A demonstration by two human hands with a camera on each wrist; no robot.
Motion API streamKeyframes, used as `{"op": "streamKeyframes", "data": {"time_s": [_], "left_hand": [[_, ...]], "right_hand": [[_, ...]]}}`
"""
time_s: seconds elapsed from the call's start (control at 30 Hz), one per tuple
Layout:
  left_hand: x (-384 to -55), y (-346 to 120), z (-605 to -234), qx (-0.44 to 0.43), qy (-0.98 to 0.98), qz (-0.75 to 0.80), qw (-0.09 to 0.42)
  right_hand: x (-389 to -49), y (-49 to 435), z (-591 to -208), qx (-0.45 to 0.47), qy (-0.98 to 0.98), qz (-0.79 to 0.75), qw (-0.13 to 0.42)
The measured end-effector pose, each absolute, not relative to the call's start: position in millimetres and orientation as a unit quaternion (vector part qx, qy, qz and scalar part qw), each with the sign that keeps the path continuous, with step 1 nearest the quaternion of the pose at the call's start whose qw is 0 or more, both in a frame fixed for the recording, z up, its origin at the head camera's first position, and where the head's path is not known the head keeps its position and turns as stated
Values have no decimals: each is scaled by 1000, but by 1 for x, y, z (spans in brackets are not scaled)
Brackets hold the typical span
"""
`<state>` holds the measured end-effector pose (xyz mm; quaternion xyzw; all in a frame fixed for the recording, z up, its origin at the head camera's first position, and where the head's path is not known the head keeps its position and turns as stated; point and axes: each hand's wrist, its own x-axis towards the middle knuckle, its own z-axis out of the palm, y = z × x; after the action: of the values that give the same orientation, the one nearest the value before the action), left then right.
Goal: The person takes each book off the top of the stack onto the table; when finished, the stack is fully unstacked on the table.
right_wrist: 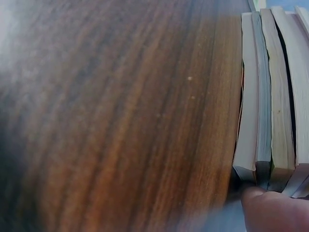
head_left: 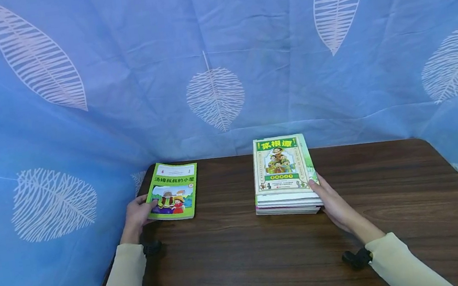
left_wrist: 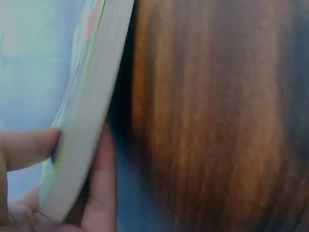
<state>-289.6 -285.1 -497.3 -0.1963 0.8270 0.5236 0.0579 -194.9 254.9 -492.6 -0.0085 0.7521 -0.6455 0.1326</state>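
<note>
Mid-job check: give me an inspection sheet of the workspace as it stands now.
Surface: dark wood-grain tabletop.
Job's things: green illustrated book at the left; stack of books to its right, cover up.
Clutter: nothing seen.
Left hand: pinches the green book, thumb on its cover.
Right hand: touches the stack's near right corner; full grip unclear.
Cables: nothing seen.
Surroundings: blue cloth with white leaf prints behind and beside the tabletop.
</note>
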Motion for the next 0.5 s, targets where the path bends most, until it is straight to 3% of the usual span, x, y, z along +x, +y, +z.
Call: {"op": "streamKeyframes", "data": {"time_s": [0.27, 0.5], "left_hand": [[-290, -274, -496, -198, 899, 391, -16], [-286, -273, -497, -216, 907, 360, -15]], "right_hand": [[-195, 255, -493, -5, 749, -650, 130], [-197, 255, -495, 0, 746, -653, 134]]}}
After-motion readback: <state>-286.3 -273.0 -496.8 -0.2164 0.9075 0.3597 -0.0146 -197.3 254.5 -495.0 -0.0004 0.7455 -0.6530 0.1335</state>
